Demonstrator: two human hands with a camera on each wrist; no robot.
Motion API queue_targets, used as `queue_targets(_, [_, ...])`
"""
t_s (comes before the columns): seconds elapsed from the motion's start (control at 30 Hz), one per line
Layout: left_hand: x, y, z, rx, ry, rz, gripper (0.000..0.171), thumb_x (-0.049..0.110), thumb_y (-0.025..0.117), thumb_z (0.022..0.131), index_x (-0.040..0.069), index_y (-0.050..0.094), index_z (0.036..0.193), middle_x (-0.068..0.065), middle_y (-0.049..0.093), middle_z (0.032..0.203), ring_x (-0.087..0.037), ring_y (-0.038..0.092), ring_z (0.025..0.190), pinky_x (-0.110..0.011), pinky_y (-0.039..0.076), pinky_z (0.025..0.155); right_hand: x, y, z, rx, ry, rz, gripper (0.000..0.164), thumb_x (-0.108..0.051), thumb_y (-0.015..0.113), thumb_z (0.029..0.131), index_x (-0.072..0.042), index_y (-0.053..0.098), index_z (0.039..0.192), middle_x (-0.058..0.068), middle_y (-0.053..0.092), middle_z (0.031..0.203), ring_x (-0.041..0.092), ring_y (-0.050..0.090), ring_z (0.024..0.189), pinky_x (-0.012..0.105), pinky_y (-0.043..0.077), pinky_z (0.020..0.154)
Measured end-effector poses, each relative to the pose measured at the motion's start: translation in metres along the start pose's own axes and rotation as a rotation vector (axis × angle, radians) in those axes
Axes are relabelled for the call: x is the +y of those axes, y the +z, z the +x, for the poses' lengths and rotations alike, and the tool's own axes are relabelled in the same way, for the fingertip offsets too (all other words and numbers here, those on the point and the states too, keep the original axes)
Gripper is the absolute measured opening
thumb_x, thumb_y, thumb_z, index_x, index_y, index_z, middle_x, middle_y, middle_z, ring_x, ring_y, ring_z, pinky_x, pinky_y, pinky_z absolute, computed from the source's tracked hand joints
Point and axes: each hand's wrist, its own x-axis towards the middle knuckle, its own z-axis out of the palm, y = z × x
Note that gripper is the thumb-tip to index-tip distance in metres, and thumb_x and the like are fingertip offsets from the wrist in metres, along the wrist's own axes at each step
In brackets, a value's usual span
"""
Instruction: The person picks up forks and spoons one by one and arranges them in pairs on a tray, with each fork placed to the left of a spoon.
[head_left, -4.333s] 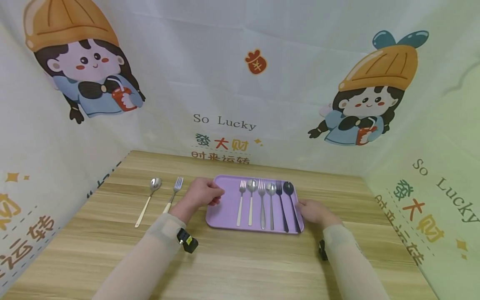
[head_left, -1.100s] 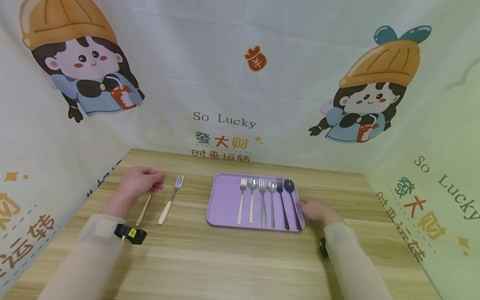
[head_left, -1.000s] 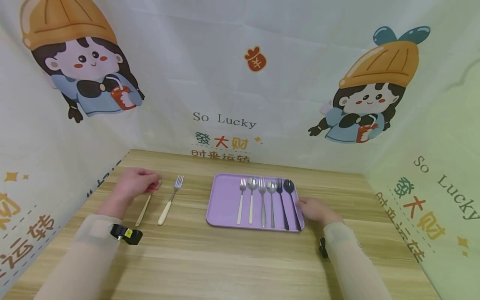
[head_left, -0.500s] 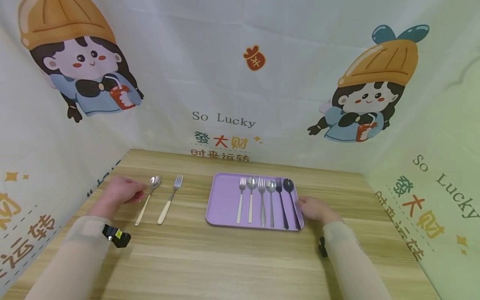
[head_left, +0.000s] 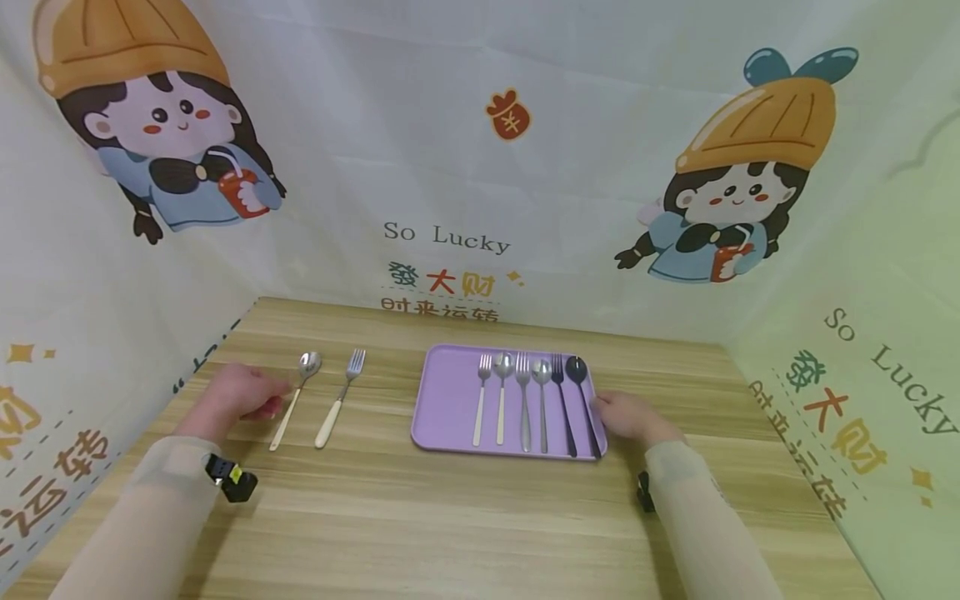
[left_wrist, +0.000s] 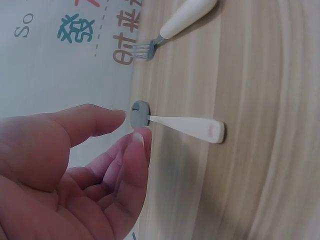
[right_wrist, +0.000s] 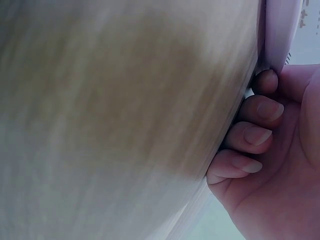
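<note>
In the head view my left hand [head_left: 242, 392] is just left of a cream-handled spoon [head_left: 288, 415] lying on the table. The left wrist view shows that hand's thumb and index finger apart, with the spoon [left_wrist: 192, 127] visible beyond them and nothing between. Right of the spoon lies a cream-handled fork [head_left: 330, 423]. My right hand [head_left: 630, 417] pinches the right rim of a purple tray [head_left: 446, 408], its other fingers curled beside the table in the right wrist view. On the tray, a row of forks and spoons includes a silver fork [head_left: 523, 408] and a black spoon [head_left: 577, 371].
The wooden table [head_left: 450, 525] runs back to a printed cloth [head_left: 337, 167] that hangs at the rear and both sides. The tray's left part shows bare purple surface.
My left hand has gone from the tray's left edge over to the spoon head, then drawn back slightly left of the spoon. The right hand, tray and cutlery stay put.
</note>
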Motion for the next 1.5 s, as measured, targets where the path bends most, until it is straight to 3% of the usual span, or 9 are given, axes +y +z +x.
queue_targets(0.27, [-0.001, 0.004, -0.002, 0.028, 0.004, 0.009, 0.030, 0.021, 0.067, 0.104, -0.003, 0.074, 0.088, -0.001, 0.072, 0.071, -0.012, 0.067, 0.065, -0.030, 0.057, 0.066, 0.000, 0.001, 0.000, 0.004, 0.003, -0.006, 0.059, -0.036, 0.034, 0.117, 0.001, 0.052, 0.158, 0.033, 0.053, 0.160, 0.057, 0.045, 0.152, 0.069, 0.034, 0.127])
queue_targets(0.8, [-0.004, 0.008, 0.000, 0.038, 0.004, 0.048, 0.032, 0.022, 0.067, 0.104, 0.000, 0.073, 0.082, -0.002, 0.071, 0.071, -0.013, 0.066, 0.066, -0.031, 0.056, 0.066, 0.002, 0.002, 0.001, 0.003, -0.004, -0.008, 0.058, -0.036, 0.034, 0.117, 0.001, 0.053, 0.158, 0.033, 0.052, 0.161, 0.057, 0.044, 0.152, 0.070, 0.034, 0.127])
queue_targets(1.5, [-0.006, 0.011, 0.000, 0.032, 0.004, -0.001, 0.027, 0.019, 0.070, 0.102, -0.005, 0.072, 0.089, -0.001, 0.069, 0.071, -0.012, 0.066, 0.064, -0.028, 0.058, 0.063, 0.000, 0.001, 0.000, 0.001, 0.003, -0.012, 0.060, -0.037, 0.033, 0.117, 0.002, 0.051, 0.159, 0.032, 0.050, 0.162, 0.057, 0.043, 0.154, 0.069, 0.033, 0.128])
